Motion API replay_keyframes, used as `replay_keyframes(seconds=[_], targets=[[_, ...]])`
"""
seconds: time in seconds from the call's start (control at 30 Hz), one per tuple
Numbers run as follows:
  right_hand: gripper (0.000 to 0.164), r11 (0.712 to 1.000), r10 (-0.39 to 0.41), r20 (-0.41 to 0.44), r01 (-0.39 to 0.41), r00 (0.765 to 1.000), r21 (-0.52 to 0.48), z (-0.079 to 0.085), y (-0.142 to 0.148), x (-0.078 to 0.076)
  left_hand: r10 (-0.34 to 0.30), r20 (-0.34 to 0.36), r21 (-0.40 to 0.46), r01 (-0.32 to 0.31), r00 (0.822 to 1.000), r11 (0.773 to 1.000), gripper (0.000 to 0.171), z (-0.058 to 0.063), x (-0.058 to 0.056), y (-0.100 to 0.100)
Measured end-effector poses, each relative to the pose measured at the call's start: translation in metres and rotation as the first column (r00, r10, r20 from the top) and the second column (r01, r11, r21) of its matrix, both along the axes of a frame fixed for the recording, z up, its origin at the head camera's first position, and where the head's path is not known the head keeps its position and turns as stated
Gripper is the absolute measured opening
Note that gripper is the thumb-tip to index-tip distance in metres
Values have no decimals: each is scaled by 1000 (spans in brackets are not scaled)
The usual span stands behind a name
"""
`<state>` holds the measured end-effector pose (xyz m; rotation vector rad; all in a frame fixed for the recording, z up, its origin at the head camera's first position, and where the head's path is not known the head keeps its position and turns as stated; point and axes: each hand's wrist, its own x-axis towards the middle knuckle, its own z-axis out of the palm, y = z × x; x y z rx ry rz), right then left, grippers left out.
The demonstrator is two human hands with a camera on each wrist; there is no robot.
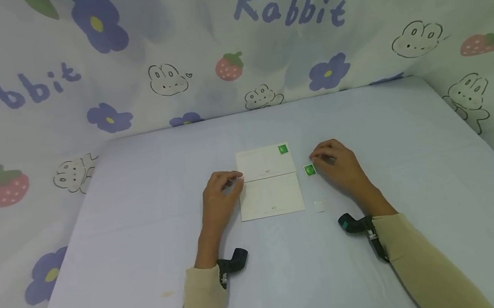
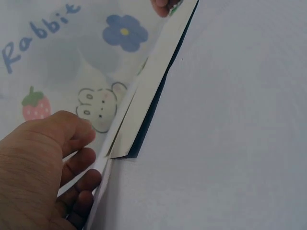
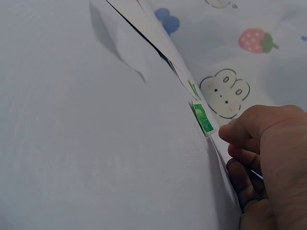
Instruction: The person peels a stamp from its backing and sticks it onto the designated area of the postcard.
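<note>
At a rectangular cream paper card's (image 1: 270, 192) left edge, the left hand (image 1: 219, 201) curls loosely, the right hand (image 1: 340, 169) likewise beside a square green stamp (image 1: 309, 170).

card (image 1: 271, 194): matt paper | loose green stamp (image 1: 309, 170): smooth paper | table cover (image 1: 118, 272): matt cloth | right sleeve (image 1: 422, 258): cloth

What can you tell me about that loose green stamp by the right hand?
The stamp is small and squarish, green inside a pale border, and looks papery. Its green carries a lighter patch, too fine to make out. It lies green side up on the table, beside the paper but apart from it. The right hand is close to its edge; whether they touch, I cannot tell.
</note>
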<state>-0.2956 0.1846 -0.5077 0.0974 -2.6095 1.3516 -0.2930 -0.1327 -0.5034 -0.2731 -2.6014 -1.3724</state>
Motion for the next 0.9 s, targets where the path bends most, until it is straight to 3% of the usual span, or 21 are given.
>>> replay_keyframes(seconds=[0.3,0.9], targets=[[13,996,71,-17,-70,997,53,-2,-1,6,4,15,30,-5,1000,1000,15,4,10,-1],[11,995,58,-29,-56,998,85,-3,-1,7,3,14,66,-4,1000,998,14,1,25,3]])
